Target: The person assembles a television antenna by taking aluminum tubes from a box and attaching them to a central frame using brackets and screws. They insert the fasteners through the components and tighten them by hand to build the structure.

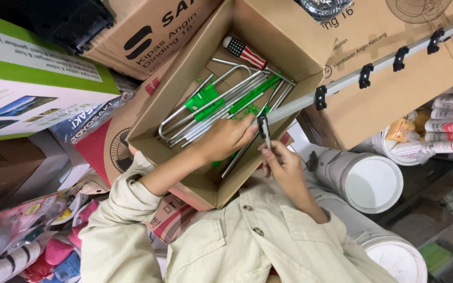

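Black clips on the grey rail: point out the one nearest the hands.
The black clip at the rail's lower end, pinched between both hands; the others sit farther up the rail.

A long, slim, pale grey metal rail (373, 71) runs slantwise from the upper right down to the open cardboard box, its lower end meeting the fingers at the box's near corner. Along it sit several small black plastic clips (365, 76), spaced well apart and each standing across the rail. One more black clip (263, 126) sits at the rail's lower end, upright and narrow, pinched between the fingertips of the left hand (226, 139) and the right hand (284, 165), just above the bundle of grey rods and green plastic fittings (221, 102) lying in the box.
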